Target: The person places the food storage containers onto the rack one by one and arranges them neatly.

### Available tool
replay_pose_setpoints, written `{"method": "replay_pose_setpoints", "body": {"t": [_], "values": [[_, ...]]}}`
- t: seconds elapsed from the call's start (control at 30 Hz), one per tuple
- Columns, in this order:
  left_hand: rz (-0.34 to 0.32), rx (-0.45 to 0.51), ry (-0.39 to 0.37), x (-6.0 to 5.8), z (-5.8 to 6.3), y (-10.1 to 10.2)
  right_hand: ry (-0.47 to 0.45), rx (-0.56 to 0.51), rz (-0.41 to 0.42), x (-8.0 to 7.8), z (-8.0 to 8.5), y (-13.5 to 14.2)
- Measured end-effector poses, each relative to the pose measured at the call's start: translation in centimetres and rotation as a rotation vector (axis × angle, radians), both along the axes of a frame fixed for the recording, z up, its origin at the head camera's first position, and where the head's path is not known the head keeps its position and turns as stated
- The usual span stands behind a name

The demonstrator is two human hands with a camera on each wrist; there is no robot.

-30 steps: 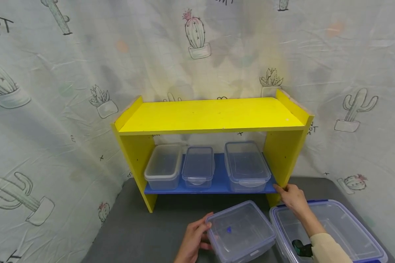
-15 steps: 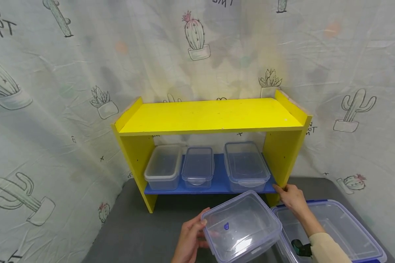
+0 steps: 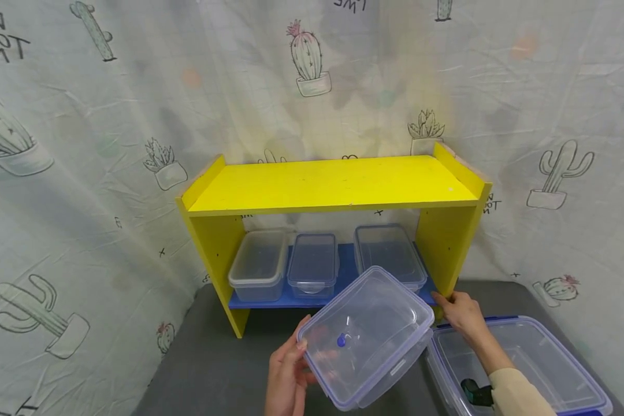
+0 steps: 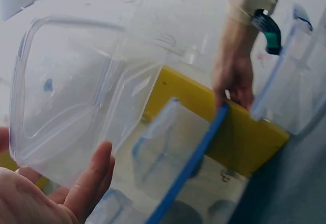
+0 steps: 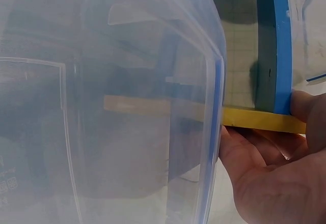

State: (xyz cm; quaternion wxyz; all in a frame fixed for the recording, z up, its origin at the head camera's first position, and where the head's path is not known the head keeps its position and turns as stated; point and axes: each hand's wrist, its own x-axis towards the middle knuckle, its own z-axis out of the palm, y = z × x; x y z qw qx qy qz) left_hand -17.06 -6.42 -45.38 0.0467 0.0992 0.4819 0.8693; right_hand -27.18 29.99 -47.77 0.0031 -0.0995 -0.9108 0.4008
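My left hand holds a clear plastic food container with a lilac-rimmed lid. The container is tilted in the air before the shelf, with a small blue spot on it. In the left wrist view, my fingers lie against its wall. My right hand grips the front edge of the shelf unit's yellow right side panel, beside the blue board. The right wrist view shows the thumb on the near side, other fingers behind the panel. The held container partly hides a lidded container on the board.
Two more lidded containers, one whitish and one narrow, stand on the blue board's left half. A large blue-rimmed container sits right on the grey table, under my right forearm. A cactus-print sheet hangs behind.
My left hand has lifted the container up and slightly left, tilting it more, so it now overlaps the right-hand container on the board. My right hand has stayed on the side panel.
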Motion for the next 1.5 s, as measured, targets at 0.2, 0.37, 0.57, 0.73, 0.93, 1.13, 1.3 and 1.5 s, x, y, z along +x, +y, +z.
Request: {"method": "replay_pose_setpoints", "body": {"t": [0.2, 0.37, 0.57, 0.73, 0.93, 1.13, 1.3, 1.5], "values": [[0.059, 0.07, 0.153, 0.6, 1.4, -0.8, -0.01, 0.002, -0.007, 0.1, 0.0, 0.0], [0.159, 0.092, 0.203, 0.8, 2.4, -1.2, -0.013, 0.002, -0.008, 0.0, 0.0, 0.0], [0.3, 0.086, 0.207, 1.0, 3.5, -1.3, -0.02, -0.019, 0.005, 0.1, -0.1, 0.1], [0.342, 0.086, 0.212, 0.6, 4.7, -1.7, -0.013, -0.023, 0.003, 0.2, 0.0, 0.2], [0.36, 0.094, 0.255, -0.1, 5.9, -2.2, -0.018, -0.021, 0.0, 0.2, 0.0, 0.1], [0.391, 0.116, 0.331, -0.8, 6.8, -2.5, -0.014, -0.017, 0.002, 0.1, 0.0, 0.1], [0.376, 0.141, 0.369, -1.0, 7.0, -2.6, -0.01, -0.018, -0.002, 0.2, 0.0, 0.0], [0.364, 0.197, 0.417, -0.8, 7.5, -3.0, -0.011, -0.013, 0.001, 0.2, 0.2, 0.0]]}}
